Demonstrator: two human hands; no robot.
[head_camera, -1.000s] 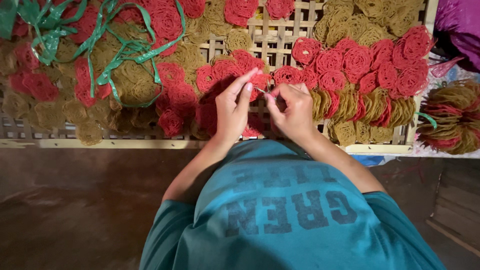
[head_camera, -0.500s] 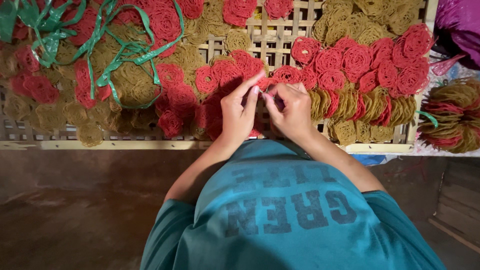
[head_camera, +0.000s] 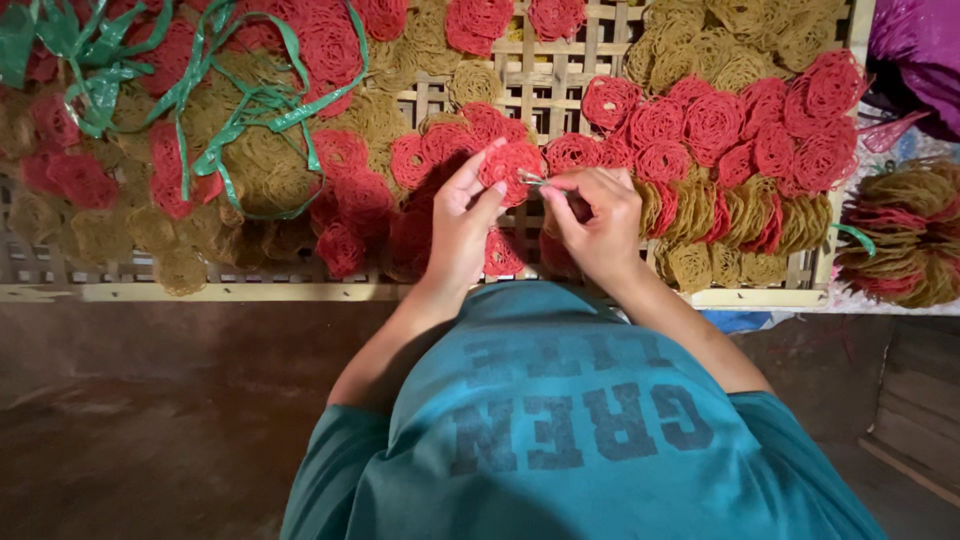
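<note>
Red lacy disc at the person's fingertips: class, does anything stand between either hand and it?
Nothing visible does. The left hand already touches the red lacy disc with its fingertips. The right hand pinches a thin strip at the disc's edge. Other red discs lie beside it on the woven tray, not between.

- Looked like a small home food workshop, dim and plain.
- Woven bamboo drying rack (head_camera: 560, 85) loaded with red and yellow lacy crackers (head_camera: 700, 125).
- Green plastic ties (head_camera: 235, 110) heaped alongside.
- Bare brown floor (head_camera: 150, 430) underneath.
</note>
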